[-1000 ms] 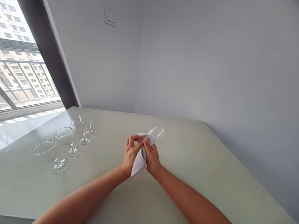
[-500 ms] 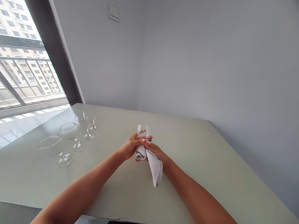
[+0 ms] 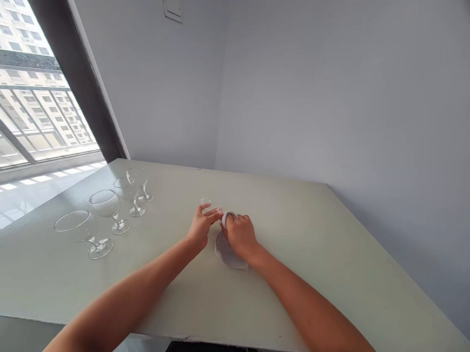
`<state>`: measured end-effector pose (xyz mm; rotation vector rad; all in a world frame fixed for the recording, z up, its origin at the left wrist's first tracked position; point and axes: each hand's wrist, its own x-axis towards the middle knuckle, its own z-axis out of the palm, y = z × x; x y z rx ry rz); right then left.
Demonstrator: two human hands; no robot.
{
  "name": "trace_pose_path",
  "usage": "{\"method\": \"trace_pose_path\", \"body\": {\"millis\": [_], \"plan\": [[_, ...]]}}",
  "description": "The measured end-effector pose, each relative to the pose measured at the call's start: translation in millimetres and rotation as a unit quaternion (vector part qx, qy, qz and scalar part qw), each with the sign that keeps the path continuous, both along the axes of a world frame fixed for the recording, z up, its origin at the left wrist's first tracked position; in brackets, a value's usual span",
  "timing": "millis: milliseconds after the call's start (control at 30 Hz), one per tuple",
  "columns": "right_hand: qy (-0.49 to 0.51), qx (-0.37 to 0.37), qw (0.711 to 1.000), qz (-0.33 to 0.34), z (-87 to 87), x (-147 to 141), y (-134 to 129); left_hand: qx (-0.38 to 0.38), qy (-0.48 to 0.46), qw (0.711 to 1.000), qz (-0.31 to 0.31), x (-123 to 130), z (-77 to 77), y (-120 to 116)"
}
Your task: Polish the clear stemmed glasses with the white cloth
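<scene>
My left hand (image 3: pixel 202 223) is closed around a small clear stemmed glass (image 3: pixel 206 201), whose bowl tilts away to the left and is partly covered by my fingers. My right hand (image 3: pixel 239 233) grips a white cloth (image 3: pixel 229 253) bunched against the foot end of that glass; a loose fold hangs below the fist. The two hands almost touch over the middle of the table. How far the cloth wraps the foot is hidden by my fingers.
Several clear stemmed glasses stand in a row along the table's left side, the nearest glass (image 3: pixel 99 248) closest to me. The pale table (image 3: pixel 315 291) meets grey walls behind and at right. A window (image 3: pixel 30 84) is at left.
The glass has tipped from upright to lying toward the left. My right hand has turned over with the cloth, now at the glass's foot, and my left hand has shifted slightly left.
</scene>
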<state>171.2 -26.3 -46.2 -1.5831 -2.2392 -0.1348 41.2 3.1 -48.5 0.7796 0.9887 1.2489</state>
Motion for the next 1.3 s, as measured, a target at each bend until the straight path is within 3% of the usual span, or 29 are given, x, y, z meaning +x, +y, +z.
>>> {"method": "trace_pose_path", "body": {"millis": [100, 200, 300, 433, 600, 667, 733, 833, 933, 1067, 1133, 1200, 1233, 1300], "plan": [[-0.073, 0.092, 0.991, 0.067, -9.3, -3.5, -4.2, -0.037, -0.045, 0.998, 0.017, -4.8, 1.1, 5.4], [-0.082, 0.143, 0.979, 0.120, -14.9, -4.5, -5.9, -0.025, -0.072, 0.997, 0.034, -10.7, 7.9, 9.4], [-0.079, 0.177, 0.968, 0.160, -15.3, -2.7, -4.1, -0.032, -0.084, 0.995, 0.038, -14.8, 15.6, 10.9], [-0.067, 0.179, 0.955, 0.227, -15.0, 3.4, 1.5, -0.043, -0.077, 0.996, -0.002, -17.4, 20.0, 10.6], [0.078, 0.143, 0.950, 0.266, -9.2, 11.3, 3.4, -0.063, -0.104, 0.990, -0.073, -17.7, 19.9, 10.1], [0.197, 0.105, 0.937, 0.269, -3.2, 12.2, 1.7, -0.072, -0.135, 0.982, -0.107, -16.1, 20.2, 10.0], [0.341, 0.042, 0.914, 0.217, 1.9, 11.4, -0.3, -0.073, -0.181, 0.974, -0.116, -13.0, 21.0, 9.0], [0.517, -0.077, 0.848, 0.086, 2.4, 6.8, -2.3, -0.051, -0.234, 0.967, -0.088, -7.2, 23.0, 5.2], [0.634, -0.183, 0.751, 0.024, -4.4, -2.2, -3.2, -0.003, -0.230, 0.972, -0.044, -3.2, 24.7, -0.3], [0.757, -0.296, 0.582, -0.020, -7.6, -15.1, -3.9, 0.096, -0.130, 0.986, 0.035, -2.3, 26.1, -6.8], [0.773, -0.346, 0.531, -0.028, -4.9, -18.4, -4.4, 0.163, -0.054, 0.984, 0.057, -2.3, 26.6, -9.1], [0.760, -0.375, 0.531, -0.007, -2.5, -19.3, -5.5, 0.207, -0.005, 0.976, 0.063, -2.3, 27.8, -10.3], [0.744, -0.378, 0.550, 0.006, -2.1, -19.0, -6.4, 0.213, 0.008, 0.975, 0.065, -2.6, 28.9, -10.3], [0.692, -0.363, 0.624, 0.022, -3.2, -17.5, -8.8, 0.205, 0.017, 0.975, 0.078, -4.6, 32.4, -9.2]]}}
